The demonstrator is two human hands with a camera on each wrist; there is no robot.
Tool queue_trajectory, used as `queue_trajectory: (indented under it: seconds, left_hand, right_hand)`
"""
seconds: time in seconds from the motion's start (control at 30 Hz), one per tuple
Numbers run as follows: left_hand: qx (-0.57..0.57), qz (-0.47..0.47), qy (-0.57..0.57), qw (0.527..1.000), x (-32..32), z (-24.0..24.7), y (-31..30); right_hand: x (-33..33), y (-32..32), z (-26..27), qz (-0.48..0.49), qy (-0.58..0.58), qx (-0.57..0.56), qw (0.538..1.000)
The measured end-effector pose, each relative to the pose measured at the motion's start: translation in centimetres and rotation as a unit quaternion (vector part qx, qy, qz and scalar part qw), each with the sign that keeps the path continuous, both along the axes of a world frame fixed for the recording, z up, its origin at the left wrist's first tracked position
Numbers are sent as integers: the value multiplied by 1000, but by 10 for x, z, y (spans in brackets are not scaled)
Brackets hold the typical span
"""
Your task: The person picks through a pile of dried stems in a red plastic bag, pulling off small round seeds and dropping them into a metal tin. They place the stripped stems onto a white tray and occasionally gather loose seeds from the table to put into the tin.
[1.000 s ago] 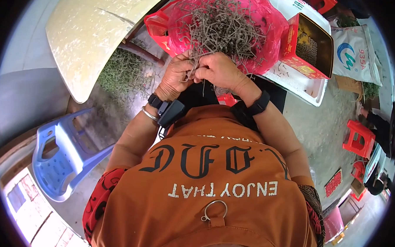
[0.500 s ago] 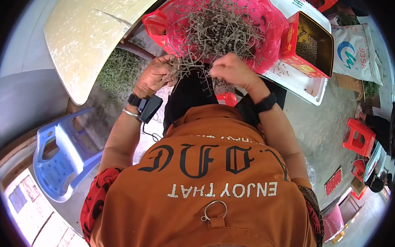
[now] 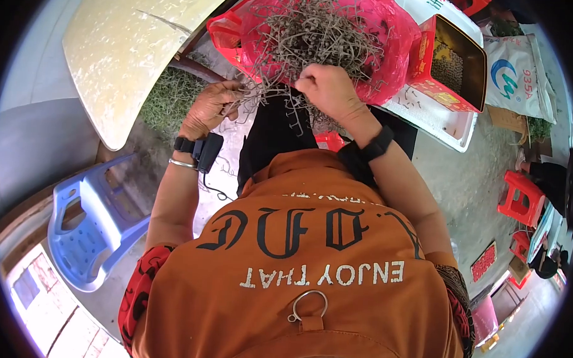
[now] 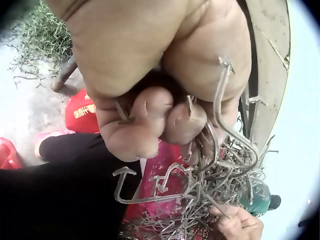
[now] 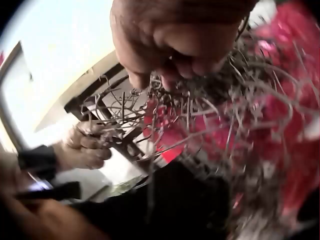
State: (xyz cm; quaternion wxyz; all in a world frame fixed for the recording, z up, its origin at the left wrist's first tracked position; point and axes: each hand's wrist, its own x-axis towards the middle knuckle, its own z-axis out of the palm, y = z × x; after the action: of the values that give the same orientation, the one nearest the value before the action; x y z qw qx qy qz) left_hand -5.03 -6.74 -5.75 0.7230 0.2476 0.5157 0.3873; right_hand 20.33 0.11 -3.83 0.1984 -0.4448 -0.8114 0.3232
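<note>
A tangled heap of thin grey hooked strands point(image 3: 320, 35), some with T-shaped or arrow-like tips, fills a pink plastic bag point(image 3: 402, 41) in front of me. My left hand point(image 3: 210, 105) grips a few strands at the heap's near left side, its fingers curled around them in the left wrist view. Loose strands point(image 4: 222, 110) stick out past those fingertips. Over the heap's near edge, my right hand point(image 3: 330, 92) pinches strands between bent fingers and thumb. Strands hang between the two hands above the dark trouser leg point(image 3: 275, 131).
A red box point(image 3: 420, 64) holding small beads stands on a white foam tray point(image 3: 455, 137) at right. A pale tabletop point(image 3: 127, 53) juts in at left. Green strands point(image 3: 172, 99) lie on the floor, near a blue chair point(image 3: 89, 232). A white sack point(image 3: 520, 80) stands far right.
The hands, together at first, have parted. The left hand moved left with strands; the right moved right, then slightly back up over the heap, where it now pinches strands.
</note>
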Motion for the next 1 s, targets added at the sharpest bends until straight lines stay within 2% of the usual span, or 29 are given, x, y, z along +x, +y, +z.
queue_trajectory:
  seconds: [0.03,0.13,0.17,0.23,0.3,0.4,0.5,0.53,0.57,0.6,0.63,0.67,0.73,0.77,0.83,0.87,0.97,1.0]
  left_hand:
    - [-1,10,2,1000,3,4,-1]
    - [-1,32,6,999,4,9,-1]
    - [5,6,16,1000,2,8,0]
    - [19,-45,35,998,-3,6,2]
    - [21,-39,57,997,-10,5,5]
    - [25,-33,101,994,-12,1,11]
    - [-1,0,252,968,-10,-4,22]
    - [3,0,253,967,-8,-5,23]
    - [147,32,438,886,-6,-6,22]
    - [281,63,596,749,-4,-7,21]
    - [398,90,716,566,-1,-8,21]
    - [400,92,715,565,10,9,20]
    - [539,117,694,462,48,56,13]
    - [538,119,694,463,65,56,6]
    - [526,-64,563,635,90,52,-1]
    - [527,-63,563,633,93,45,1]
    - [312,-27,585,748,102,17,16]
    - [312,-30,582,750,107,20,20]
  right_hand:
    - [-7,-1,3,8,-93,92,991]
    - [-24,0,-5,31,-150,95,984]
    - [-27,0,-6,42,-179,95,978]
    - [-26,2,-8,25,-155,89,984]
    - [-26,5,-9,-10,-106,79,991]
    - [-31,4,-10,-13,-130,63,989]
    - [-36,12,-13,-15,-140,56,988]
    - [-38,16,-15,-12,-139,53,989]
    - [-40,18,-18,-7,-138,49,989]
    - [-41,19,-21,-8,-137,51,989]
    - [-42,20,-23,-14,-129,45,991]
    - [-42,21,-26,-19,-121,39,992]
    - [-39,23,-30,-23,-116,33,992]
    - [-37,25,-33,-24,-77,-1,997]
    - [-34,30,-34,-25,4,-68,997]
    - [-31,30,-32,-25,4,-65,998]
    - [-18,25,-23,-17,84,-153,985]
    - [-12,24,-21,-20,82,-154,984]
